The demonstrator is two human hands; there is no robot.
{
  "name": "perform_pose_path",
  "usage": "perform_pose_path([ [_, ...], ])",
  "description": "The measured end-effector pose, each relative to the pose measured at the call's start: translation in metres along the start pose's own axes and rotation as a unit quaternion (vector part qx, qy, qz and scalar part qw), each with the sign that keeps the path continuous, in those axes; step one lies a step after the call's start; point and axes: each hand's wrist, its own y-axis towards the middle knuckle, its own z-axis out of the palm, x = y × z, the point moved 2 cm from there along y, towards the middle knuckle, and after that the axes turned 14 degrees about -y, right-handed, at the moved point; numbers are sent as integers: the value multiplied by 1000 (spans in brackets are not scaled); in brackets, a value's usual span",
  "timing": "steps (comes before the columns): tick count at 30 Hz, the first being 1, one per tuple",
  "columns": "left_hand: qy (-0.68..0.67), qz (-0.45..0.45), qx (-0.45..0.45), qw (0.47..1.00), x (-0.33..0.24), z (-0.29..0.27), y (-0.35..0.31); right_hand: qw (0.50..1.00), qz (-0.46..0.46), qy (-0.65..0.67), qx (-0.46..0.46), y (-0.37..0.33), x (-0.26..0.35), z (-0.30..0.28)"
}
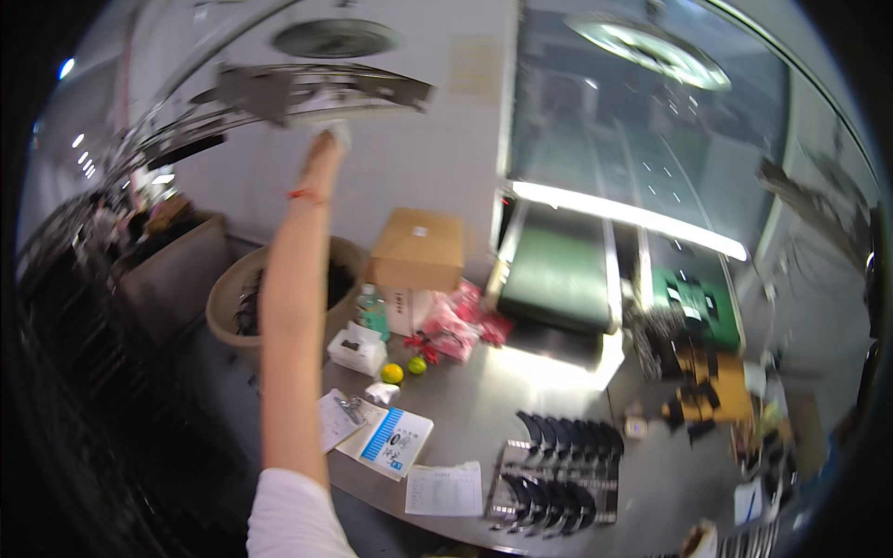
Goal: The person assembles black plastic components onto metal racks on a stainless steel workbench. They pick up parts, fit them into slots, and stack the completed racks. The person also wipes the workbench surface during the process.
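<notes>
My left arm stretches up and away, with a red string at the wrist. At its end my left hand [327, 147], partly white at the fingers, is at the lower edge of a grey metal rack [326, 88] hung high by the wall. Blur hides its fingers, so I cannot tell whether it grips the rack. What looks like part of my right hand [699, 539], skin-toned with white, shows at the bottom edge, beside a striped metal piece [749, 539]. On the table, a metal tray [551, 472] carries two rows of curved black parts [572, 437].
Paper sheets [445, 489], a booklet [395, 442], a tissue box [357, 349], a green bottle [373, 312] and red-and-white bags [453, 325] lie on the left half. A cardboard box [419, 249] stands behind. Green conveyor belts [563, 265] meet the table's far side; a large tub [223, 307] stands left.
</notes>
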Motion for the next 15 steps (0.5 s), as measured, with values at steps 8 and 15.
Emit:
perform_pose_path([
  [8,50,40,122,991,21,35,-83,983,-108,59,138,33,4,36],
  [15,141,33,158,977,-23,81,-134,988,-65,-68,125,74,-72,-49],
])
